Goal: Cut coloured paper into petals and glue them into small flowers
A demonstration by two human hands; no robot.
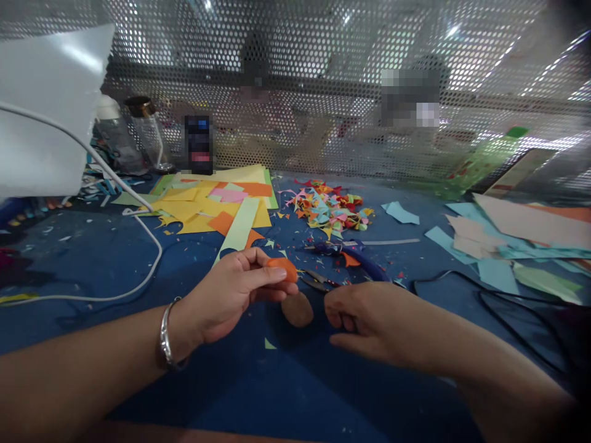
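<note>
Between the thumb and fingers of my left hand (247, 283) is a small piece of orange paper (284, 269) with a rounded edge. My right hand (362, 317) is closed round the handles of a pair of scissors (316, 281), whose blades stand a little apart and point left toward the orange paper. Most of the handles are hidden by my fingers. Below the orange paper, on the blue table, lies a brown oval piece (298, 309). A blue-handled tool (364, 261), perhaps a glue gun, rests behind my right hand.
Yellow, green and orange paper sheets (221, 212) lie at the back left. Behind the scissors is a heap of colourful paper scraps (330, 209). Light blue and pink paper (498, 237) lies at right, near a black cable (484, 295). A white cable (157, 258) curves at left. A perforated metal screen (314, 80) borders the back.
</note>
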